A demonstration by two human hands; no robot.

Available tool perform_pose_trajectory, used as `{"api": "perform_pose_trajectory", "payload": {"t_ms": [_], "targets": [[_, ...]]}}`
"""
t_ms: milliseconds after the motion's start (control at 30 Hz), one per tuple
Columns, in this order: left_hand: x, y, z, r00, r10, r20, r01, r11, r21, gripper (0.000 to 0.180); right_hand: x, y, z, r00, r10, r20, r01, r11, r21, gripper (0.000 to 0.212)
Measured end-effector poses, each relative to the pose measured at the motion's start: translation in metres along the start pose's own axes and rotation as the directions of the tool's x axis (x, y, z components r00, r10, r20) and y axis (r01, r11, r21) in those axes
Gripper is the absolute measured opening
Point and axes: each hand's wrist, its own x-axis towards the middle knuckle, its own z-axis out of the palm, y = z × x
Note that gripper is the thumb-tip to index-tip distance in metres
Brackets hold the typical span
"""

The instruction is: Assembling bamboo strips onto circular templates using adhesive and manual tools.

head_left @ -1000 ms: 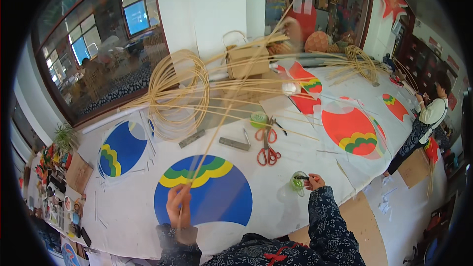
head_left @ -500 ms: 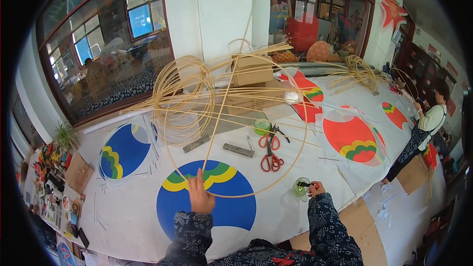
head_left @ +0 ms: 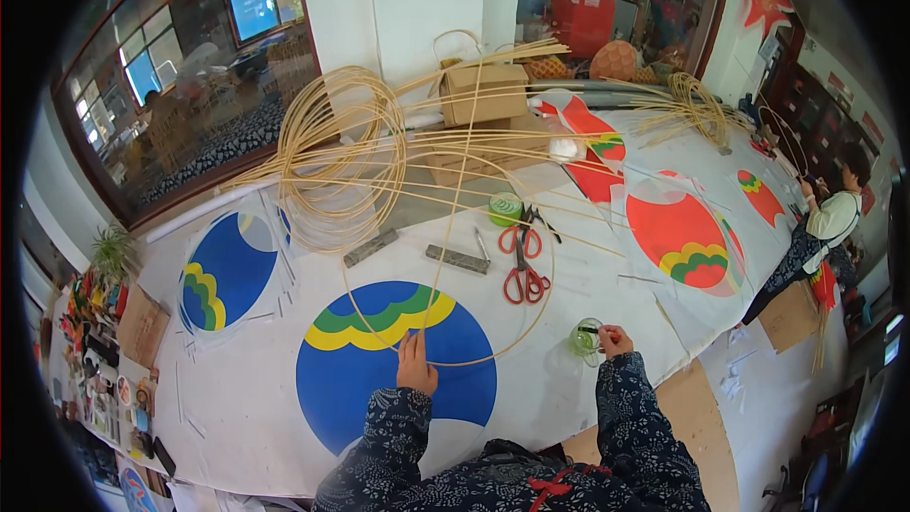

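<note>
My left hand [head_left: 417, 367] is closed on the lower rim of a thin bamboo hoop [head_left: 474, 363], where a long straight bamboo strip [head_left: 458, 209] crosses it. The hoop is over a blue round sheet [head_left: 346, 393] with a green and yellow scalloped band. To the right, my right hand [head_left: 616, 340] pinches a small dark-handled tool [head_left: 590, 329], perhaps a brush, at the mouth of a green-tinted glass cup [head_left: 581, 345]. The tool's tip is hard to make out inside the cup.
Red-handled scissors [head_left: 524, 283], a green tape roll [head_left: 505, 209] and grey blocks [head_left: 457, 259] lie beyond the hoop. Coiled bamboo [head_left: 332, 123] and a cardboard box [head_left: 485, 95] stand at the back. Red sheets [head_left: 678, 228] lie right; a person [head_left: 834, 218] works at the far right.
My left hand has shifted slightly right and lower in the view with the hoop, which appears smaller and more tilted. My right hand stays at the cup with the tool.
</note>
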Motion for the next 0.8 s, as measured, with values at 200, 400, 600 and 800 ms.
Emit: {"api": "perform_pose_trajectory", "payload": {"t_ms": [200, 400, 600, 800], "targets": [[-0.017, 0.024, -0.035, 0.970, 0.019, -0.244, 0.011, 0.993, 0.119, 0.065, 0.005, 0.022, -0.010, 0.987, -0.145, -0.072, 0.138, 0.987, -0.087, 0.018], [0.017, 0.017, -0.065, 0.799, -0.217, -0.560, 0.137, 0.974, -0.181, 0.070, 0.005, 0.012, -0.013, 0.993, -0.010, -0.120, 0.026, 0.991, 0.135, 0.014], [0.053, 0.021, -0.067, 0.949, -0.012, -0.314, 0.031, 0.998, 0.058, 0.069, -0.005, -0.007, 0.000, 0.996, -0.054, -0.073, 0.067, 0.981, 0.184, 0.011], [0.066, 0.022, -0.062, 0.959, -0.070, -0.276, 0.054, 0.996, -0.067, 0.063, -0.005, 0.001, -0.002, 0.984, -0.176, 0.005, 0.176, 0.983, -0.049, 0.012]]}}
